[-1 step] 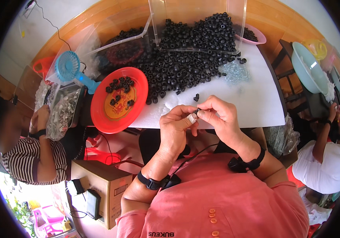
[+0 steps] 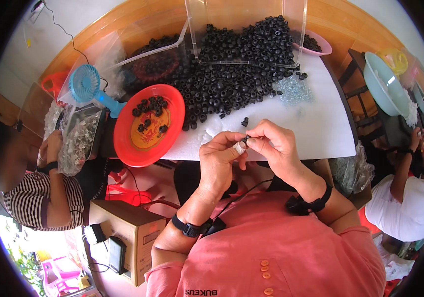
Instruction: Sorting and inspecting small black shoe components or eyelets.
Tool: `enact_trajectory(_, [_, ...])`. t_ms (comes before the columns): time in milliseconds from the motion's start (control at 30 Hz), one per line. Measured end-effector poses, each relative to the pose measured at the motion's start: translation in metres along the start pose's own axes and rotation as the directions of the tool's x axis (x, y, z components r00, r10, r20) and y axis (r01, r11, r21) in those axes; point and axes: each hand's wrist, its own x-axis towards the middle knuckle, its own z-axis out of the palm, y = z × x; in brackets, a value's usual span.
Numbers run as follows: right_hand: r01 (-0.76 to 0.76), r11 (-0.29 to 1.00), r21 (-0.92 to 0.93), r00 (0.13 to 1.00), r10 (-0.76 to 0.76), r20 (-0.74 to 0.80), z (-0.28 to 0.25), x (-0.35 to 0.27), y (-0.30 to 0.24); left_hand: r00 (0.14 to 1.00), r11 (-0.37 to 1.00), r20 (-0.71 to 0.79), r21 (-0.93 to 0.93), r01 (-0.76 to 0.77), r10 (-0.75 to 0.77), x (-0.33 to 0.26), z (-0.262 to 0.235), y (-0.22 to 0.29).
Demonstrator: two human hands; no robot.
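I have both hands up just off the near edge of the white table [image 2: 320, 123], fingertips meeting. My left hand [image 2: 219, 158] pinches a small pale piece [image 2: 240, 147] between thumb and forefinger; my right hand [image 2: 276, 146] pinches a small black ring [image 2: 248, 139] against it, thumb and forefinger pressed together on it. The two parts touch right where the fingertips meet, above the table's near edge.

To do this well, I judge the ring should be kept square to the pale piece and pushed on straight, with the left hand as the steady anvil and the right doing the pressing. The grip is best kept at the very tips so the joint stays in sight, and held over the table rather than beyond its edge, so a dropped part lands on the sheet.

Counting: one pale piece and one ring in my fingers. One loose black ring [image 2: 244, 121] lies alone near the middle of the table. The heap of black rings [image 2: 231, 84] toward the far edge is far too many to count, hundreds at a guess. One red plate [image 2: 125, 143] at the left edge carries about a dozen rings. One blue hand fan [image 2: 86, 84] sits by the far left corner, and one pile of clear bits [image 2: 293, 91] lies right of the heap.
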Motion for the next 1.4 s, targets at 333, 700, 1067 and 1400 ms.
enact_trajectory(333, [0.141, 0.960, -0.243, 0.989, -0.126, 0.074, -0.010, 0.004, 0.000, 0.999, 0.995, -0.030, 0.098, 0.021, -0.018, -0.002, 0.003, 0.001])
enact_trajectory(700, [0.339, 0.842, -0.419, 0.938, -0.334, 0.087, -0.007, 0.004, 0.011, 1.000, 0.987, -0.031, 0.161, 0.001, 0.004, -0.001, 0.004, -0.002])
enact_trajectory(1067, [0.422, 0.844, -0.331, 0.906, -0.405, 0.123, -0.009, 0.014, 0.008, 0.996, 0.997, -0.083, 0.065, 0.042, -0.036, 0.002, 0.009, 0.009])
enact_trajectory(1400, [0.308, 0.782, -0.542, 0.901, -0.422, -0.097, 0.019, 0.000, 0.016, 0.993, 0.999, -0.115, 0.034, 0.013, -0.009, -0.005, 0.021, 0.010])
